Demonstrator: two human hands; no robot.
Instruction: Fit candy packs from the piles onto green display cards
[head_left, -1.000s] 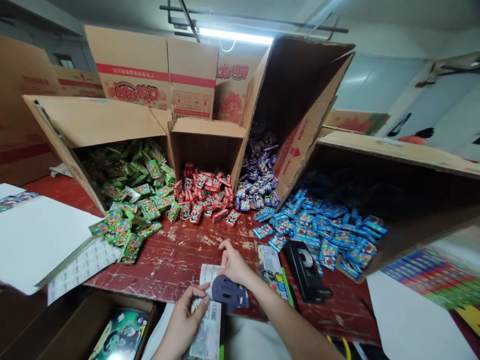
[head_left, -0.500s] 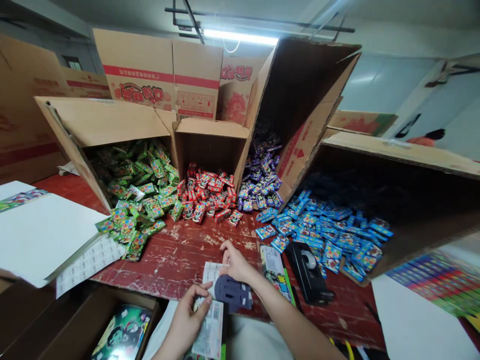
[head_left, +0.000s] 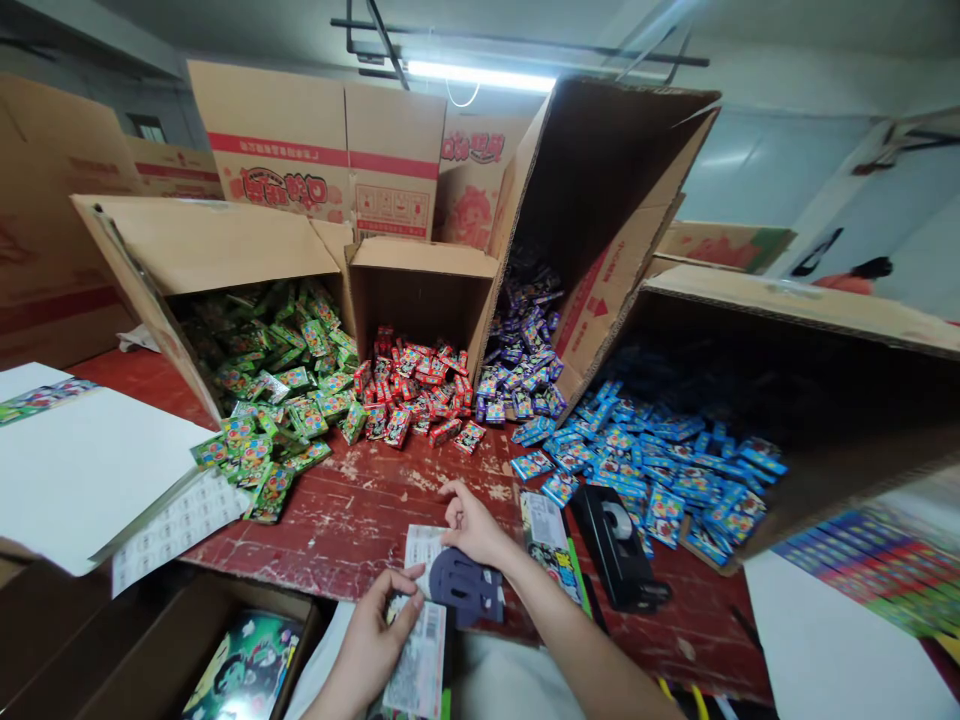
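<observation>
Worktop (head_left: 360, 510) red, paint worn; tube light (head_left: 484, 76) lit overhead. Left hand (head_left: 375, 632) pinches printed packet (head_left: 422, 655) at front edge; right hand (head_left: 478, 527) at purple cutout (head_left: 459, 583), can't tell grip.

One head-worn cam, looking forward and down across the tabletop (head_left: 360, 520); left grip (head_left: 379, 620) and right grip (head_left: 474, 527) close, low centre; cartons (head_left: 225, 240) farther out, ceiling light (head_left: 480, 75) up top.
</observation>
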